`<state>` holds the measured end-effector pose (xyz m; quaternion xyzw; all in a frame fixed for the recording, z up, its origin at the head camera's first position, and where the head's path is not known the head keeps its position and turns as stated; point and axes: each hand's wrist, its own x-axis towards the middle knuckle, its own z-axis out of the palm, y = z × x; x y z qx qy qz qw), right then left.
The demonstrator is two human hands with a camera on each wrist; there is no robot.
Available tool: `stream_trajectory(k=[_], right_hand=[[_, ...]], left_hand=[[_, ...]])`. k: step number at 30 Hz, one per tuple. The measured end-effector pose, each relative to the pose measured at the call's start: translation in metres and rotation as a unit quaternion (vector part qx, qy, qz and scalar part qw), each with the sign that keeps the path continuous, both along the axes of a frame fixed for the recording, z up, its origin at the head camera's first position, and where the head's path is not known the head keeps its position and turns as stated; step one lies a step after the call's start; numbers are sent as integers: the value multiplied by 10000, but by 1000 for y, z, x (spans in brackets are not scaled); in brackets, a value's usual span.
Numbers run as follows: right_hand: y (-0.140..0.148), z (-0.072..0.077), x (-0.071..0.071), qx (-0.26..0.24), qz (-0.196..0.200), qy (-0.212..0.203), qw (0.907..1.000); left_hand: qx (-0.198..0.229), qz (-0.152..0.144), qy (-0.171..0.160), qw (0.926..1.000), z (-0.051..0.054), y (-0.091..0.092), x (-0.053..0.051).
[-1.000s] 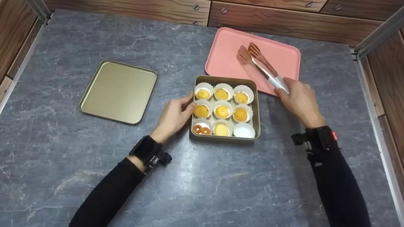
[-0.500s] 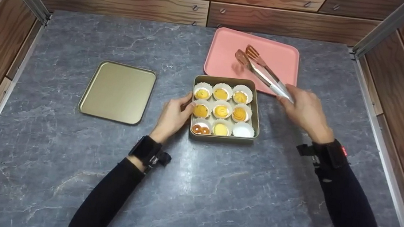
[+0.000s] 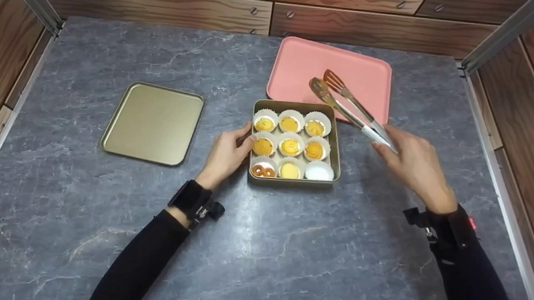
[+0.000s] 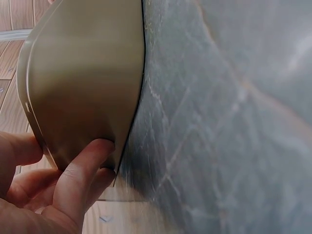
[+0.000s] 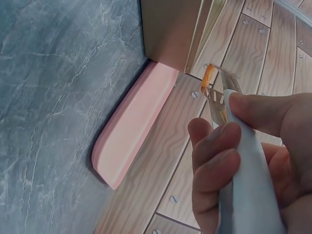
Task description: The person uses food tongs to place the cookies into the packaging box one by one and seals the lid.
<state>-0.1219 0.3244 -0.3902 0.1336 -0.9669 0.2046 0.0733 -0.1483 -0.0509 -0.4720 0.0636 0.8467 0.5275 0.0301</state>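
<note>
A gold square tin holds rows of white paper cups with yellow and orange cookies. Two small pretzels lie in its front left cup; the front right cup shows only white inside. My left hand holds the tin's left side, thumb at the rim and fingers against the outer wall. In my right hand are metal tongs, gripped by their white handle. Their slotted tips stand apart over the pink tray's near part. An orange piece shows at the tips; whether they pinch it I cannot tell.
Behind the tin lies a pink tray, its near edge partly hidden by the tin. A gold lid rests at the left on the grey marbled table. Wood-patterned panels border the back and sides.
My right hand has moved nearer to me and to the right, drawing the tongs back from the middle of the tray. My left hand keeps its place at the tin.
</note>
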Motion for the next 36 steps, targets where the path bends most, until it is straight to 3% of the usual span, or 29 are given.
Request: stream_trajectory(k=[8,14,22,36], right_hand=[[4,3,20,-17,170,192,9997],[7,1,30,7,253,233,9994],[15,5,37,113,473,99,9988],[31,11,46,399,714,-195,9965]], left_hand=[[18,-12,-131,9999,0,0,0],[-70,33,-51,10000,0,0,0],[-219,68,81,9997,0,0,2],[-162,80,-123,9998,0,0,1]])
